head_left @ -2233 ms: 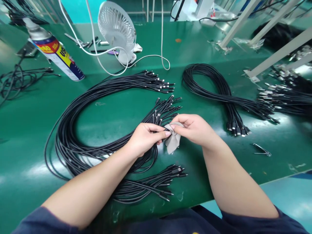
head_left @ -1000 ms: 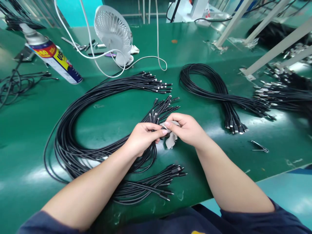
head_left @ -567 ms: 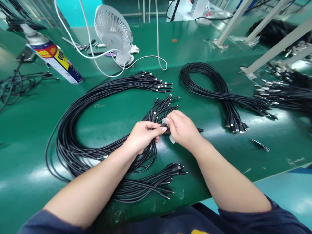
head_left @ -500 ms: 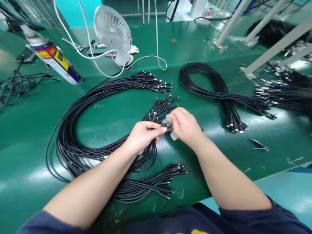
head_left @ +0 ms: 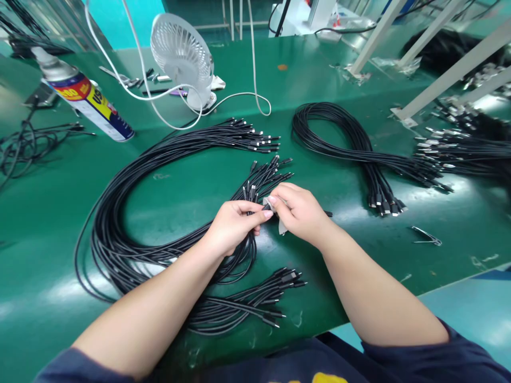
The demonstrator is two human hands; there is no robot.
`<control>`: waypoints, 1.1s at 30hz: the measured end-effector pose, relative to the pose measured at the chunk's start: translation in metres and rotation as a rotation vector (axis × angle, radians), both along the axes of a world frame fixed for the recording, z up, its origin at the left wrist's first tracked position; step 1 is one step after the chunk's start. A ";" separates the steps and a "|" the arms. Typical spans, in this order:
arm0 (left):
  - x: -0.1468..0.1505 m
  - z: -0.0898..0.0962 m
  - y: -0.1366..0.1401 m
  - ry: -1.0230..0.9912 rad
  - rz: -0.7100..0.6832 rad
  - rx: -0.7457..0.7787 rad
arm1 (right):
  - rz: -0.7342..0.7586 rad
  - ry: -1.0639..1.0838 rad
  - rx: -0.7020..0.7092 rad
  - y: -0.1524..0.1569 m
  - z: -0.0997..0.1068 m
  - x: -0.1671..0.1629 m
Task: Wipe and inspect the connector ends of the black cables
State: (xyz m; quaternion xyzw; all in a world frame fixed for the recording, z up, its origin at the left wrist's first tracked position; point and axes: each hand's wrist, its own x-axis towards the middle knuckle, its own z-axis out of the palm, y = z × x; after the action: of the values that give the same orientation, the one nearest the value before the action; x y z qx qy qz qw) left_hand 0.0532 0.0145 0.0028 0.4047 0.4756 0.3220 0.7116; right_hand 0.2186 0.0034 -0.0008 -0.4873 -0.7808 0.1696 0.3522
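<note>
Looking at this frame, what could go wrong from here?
The small cable end is pinched in the left hand's fingertips, so it might slip as the right hand holds the grey cloth against it.
Loose plugs crowd right beside the left hand and could snag or get mixed up.
The left forearm crosses the large cable bundle in view; moving it might disturb the cables.

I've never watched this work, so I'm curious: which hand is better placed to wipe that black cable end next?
Probably the right hand: it pinches the grey cloth close by the black cable end, which the left hand holds.
</note>
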 end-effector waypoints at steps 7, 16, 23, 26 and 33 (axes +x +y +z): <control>-0.001 -0.004 0.000 -0.025 -0.024 0.031 | -0.087 -0.038 0.073 0.004 0.003 0.008; -0.002 -0.002 -0.001 -0.069 -0.042 0.044 | -0.224 0.454 -0.259 0.006 0.005 0.014; -0.001 0.003 -0.001 -0.094 -0.184 0.090 | -0.095 0.876 -0.576 0.017 -0.015 0.002; 0.000 0.000 -0.002 -0.137 -0.160 0.077 | -0.007 0.917 -0.676 0.020 -0.017 -0.004; -0.001 -0.004 -0.003 -0.305 -0.045 -0.074 | 0.189 0.889 -0.804 0.021 -0.018 -0.003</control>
State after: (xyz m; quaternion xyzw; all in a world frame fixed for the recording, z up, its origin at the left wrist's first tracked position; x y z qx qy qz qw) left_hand 0.0526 0.0117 -0.0016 0.3352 0.3641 0.3459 0.7971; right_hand 0.2156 0.0247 -0.0188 -0.3934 -0.4736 0.6691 0.4163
